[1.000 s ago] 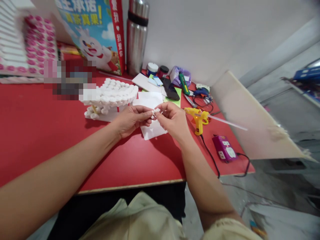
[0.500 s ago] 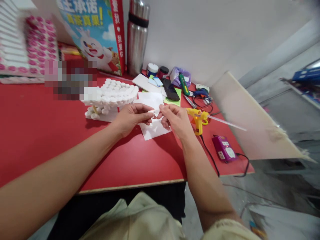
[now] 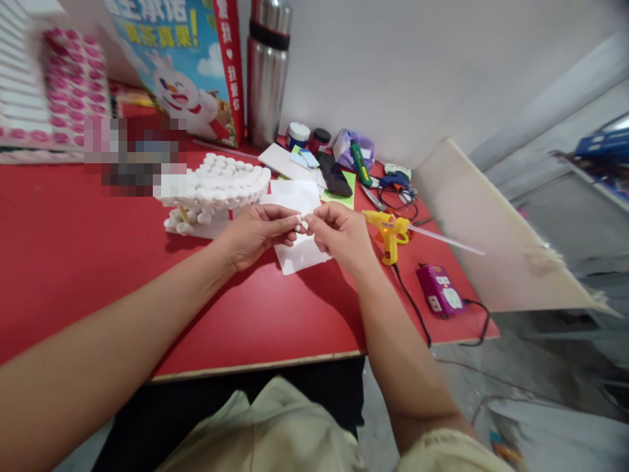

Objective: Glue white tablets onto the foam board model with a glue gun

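My left hand [image 3: 260,233] and my right hand [image 3: 341,233] meet above a white sheet of paper [image 3: 302,259]. Both pinch a small white piece [image 3: 301,221] between thumb and fingertips; its exact kind is too small to make out. Just left of my hands stands a white model [image 3: 221,180] covered in rows of rounded white lumps. To the right of my right hand a yellow glue gun [image 3: 388,233] rests on the table with its orange light lit and a clear glue stick [image 3: 447,240] in its back.
A steel flask [image 3: 268,78], a printed bag [image 3: 191,72], jars [image 3: 297,136], a green cutter [image 3: 361,164] and a black object [image 3: 335,176] line the back of the red table [image 3: 265,321]. A purple power box [image 3: 439,292] with cables sits right. A pale board [image 3: 491,242] leans beyond it.
My right hand has moved slightly left, closing the gap to my left hand, and its fingers now pinch the small white piece too. The view has shifted slightly.
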Motion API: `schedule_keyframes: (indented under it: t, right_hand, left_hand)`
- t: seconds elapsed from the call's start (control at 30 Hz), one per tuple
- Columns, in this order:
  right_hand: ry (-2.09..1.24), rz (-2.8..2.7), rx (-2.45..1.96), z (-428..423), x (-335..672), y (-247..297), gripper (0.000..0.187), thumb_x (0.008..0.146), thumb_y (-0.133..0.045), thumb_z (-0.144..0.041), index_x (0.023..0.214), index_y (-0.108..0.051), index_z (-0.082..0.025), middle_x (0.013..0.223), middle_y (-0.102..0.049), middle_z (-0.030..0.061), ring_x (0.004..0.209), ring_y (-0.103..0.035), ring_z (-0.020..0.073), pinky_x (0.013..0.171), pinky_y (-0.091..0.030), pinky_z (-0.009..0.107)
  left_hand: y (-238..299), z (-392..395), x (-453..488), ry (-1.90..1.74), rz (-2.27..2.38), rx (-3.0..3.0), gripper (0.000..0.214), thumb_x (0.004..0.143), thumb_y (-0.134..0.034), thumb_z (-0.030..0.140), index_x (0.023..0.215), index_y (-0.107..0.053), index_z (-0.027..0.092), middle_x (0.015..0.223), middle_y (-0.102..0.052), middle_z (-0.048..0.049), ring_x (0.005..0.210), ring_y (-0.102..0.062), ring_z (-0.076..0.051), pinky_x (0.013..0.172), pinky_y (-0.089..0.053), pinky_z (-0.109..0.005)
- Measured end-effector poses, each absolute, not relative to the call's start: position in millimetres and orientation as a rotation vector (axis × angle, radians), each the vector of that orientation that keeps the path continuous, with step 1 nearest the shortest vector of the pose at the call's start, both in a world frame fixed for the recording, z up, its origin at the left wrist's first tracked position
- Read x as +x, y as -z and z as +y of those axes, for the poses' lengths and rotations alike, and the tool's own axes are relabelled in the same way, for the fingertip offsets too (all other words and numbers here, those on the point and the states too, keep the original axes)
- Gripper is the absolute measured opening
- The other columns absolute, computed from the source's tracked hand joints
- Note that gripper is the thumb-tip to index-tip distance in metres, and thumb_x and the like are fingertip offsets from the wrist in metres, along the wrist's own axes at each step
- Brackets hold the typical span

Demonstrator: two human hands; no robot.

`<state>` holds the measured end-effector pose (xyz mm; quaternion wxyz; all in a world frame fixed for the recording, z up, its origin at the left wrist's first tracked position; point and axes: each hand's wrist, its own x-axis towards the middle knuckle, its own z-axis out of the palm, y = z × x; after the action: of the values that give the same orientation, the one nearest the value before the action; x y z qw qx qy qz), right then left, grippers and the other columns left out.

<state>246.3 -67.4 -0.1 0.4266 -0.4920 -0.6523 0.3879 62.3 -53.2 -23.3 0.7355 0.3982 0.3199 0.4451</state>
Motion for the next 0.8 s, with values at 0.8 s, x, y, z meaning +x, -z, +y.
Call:
schedule_keyframes:
  t: [0.8]
  right_hand:
    - [-0.885, -1.932, -1.084, -69.6, 260.6, -10.4, 0.005, 0.087, -0.064, -0.018, 0.086, -0.069, -0.020, 0.071, -0.062, -0.0033, 0.057, -0.048, 0.0089, 0.053, -0.037, 0.025]
  left_hand:
    - [20.9, -50.1, 55.1, -0.707, 0.703, 0.736, 0.015, 0.071, -0.089, 0.014, 0.077, -0.078, 0.006, 0.073, -0.074, -0.0095, 0.055, -0.062, -0.007, 0.054, -0.054, -0.016]
